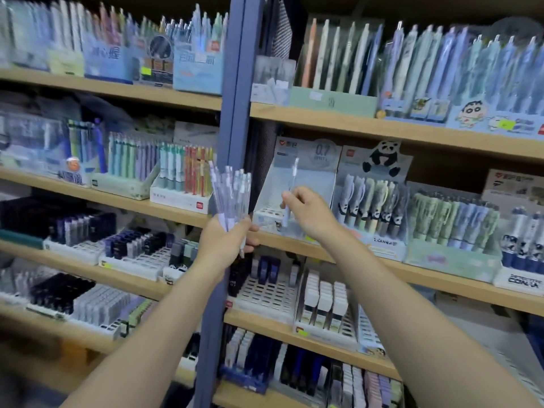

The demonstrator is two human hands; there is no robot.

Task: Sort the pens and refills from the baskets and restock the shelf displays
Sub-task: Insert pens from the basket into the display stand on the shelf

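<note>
My left hand (225,241) grips a bunch of several pale lilac pens (231,194), held upright in front of the blue shelf post. To its right, my right hand (309,212) pinches a single lilac pen (291,187), upright, its lower end inside a nearly bare white display box (306,172) marked 0.7 on the middle shelf. The box's slotted base shows several unfilled holes.
A blue vertical post (232,113) divides two bays of wooden shelves. A panda pen display (372,201) stands right beside the white box, with green and blue pen boxes (450,231) further right. Eraser and refill trays (323,304) fill the shelves below.
</note>
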